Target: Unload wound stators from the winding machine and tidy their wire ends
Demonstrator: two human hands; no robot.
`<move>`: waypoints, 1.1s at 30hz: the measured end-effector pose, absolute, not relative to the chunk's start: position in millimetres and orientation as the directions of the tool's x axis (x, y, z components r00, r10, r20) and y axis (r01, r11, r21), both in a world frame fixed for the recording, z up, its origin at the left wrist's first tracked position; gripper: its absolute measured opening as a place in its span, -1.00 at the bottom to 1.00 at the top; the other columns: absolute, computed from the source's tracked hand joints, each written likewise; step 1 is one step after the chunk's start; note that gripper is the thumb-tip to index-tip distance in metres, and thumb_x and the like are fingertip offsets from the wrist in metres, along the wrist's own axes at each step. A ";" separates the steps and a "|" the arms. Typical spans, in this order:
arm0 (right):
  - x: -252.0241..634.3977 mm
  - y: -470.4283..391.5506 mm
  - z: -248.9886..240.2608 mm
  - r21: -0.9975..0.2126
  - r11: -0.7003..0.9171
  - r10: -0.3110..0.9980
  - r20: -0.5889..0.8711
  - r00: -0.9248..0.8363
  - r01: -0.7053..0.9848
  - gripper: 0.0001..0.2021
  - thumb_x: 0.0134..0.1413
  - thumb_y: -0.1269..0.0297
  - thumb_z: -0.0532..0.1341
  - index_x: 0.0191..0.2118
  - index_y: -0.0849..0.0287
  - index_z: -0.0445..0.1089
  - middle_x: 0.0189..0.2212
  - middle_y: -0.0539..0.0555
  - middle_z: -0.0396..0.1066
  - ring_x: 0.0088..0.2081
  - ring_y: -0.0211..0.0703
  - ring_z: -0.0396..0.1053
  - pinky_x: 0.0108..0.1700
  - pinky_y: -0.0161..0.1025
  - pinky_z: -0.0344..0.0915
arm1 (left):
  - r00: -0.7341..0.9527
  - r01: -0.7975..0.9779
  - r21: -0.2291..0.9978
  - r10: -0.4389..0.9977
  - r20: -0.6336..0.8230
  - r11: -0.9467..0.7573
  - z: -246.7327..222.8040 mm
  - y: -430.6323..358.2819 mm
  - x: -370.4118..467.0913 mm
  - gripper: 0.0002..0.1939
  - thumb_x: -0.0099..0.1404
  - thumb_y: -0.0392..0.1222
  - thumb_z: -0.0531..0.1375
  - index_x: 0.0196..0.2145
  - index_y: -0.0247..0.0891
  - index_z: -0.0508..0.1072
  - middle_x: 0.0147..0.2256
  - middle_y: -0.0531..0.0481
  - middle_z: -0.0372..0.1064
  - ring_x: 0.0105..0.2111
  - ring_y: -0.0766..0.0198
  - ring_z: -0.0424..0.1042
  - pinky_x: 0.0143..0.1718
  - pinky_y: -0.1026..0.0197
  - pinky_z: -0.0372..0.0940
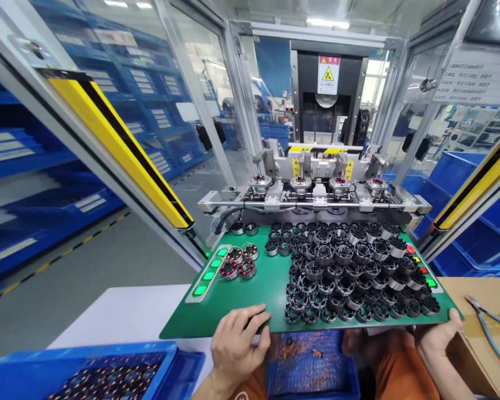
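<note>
Four wound rings (229, 275) beyond left hand (239, 340)

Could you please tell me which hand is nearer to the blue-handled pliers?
Right. The right hand is at the front right corner of the green panel, just left of the pliers; the left hand is at its front edge, much farther left.
</note>
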State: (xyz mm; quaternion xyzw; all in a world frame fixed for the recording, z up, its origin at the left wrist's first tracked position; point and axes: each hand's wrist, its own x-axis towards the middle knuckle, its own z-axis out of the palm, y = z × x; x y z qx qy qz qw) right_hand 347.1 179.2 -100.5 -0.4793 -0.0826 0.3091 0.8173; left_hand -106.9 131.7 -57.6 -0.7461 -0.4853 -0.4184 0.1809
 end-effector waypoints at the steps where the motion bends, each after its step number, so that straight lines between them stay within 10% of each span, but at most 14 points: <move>1: 347.4 179.1 -100.9 -0.834 0.351 0.585 -0.160 0.795 -0.426 -0.41 0.07 -0.21 0.07 -0.01 0.13 0.49 0.01 0.09 0.53 0.13 0.13 0.42 0.16 0.16 0.42 | 0.179 0.875 0.137 0.574 0.799 -0.464 -57.5 131.8 -106.9 -0.87 0.41 -0.28 0.16 -0.19 -0.13 0.52 -0.18 -0.01 0.56 -0.22 0.17 0.46 -0.16 0.10 0.26; 33: 346.9 179.3 -101.8 -0.828 0.376 0.573 -0.146 0.806 -0.417 -0.41 0.09 -0.19 0.07 0.02 0.14 0.50 0.04 0.11 0.53 0.14 0.12 0.41 0.19 0.16 0.40 | 0.192 0.877 0.125 0.577 0.794 -0.463 -56.7 131.0 -106.7 -0.87 0.43 -0.27 0.15 -0.19 -0.13 0.51 -0.19 -0.01 0.55 -0.23 0.17 0.45 -0.15 0.09 0.26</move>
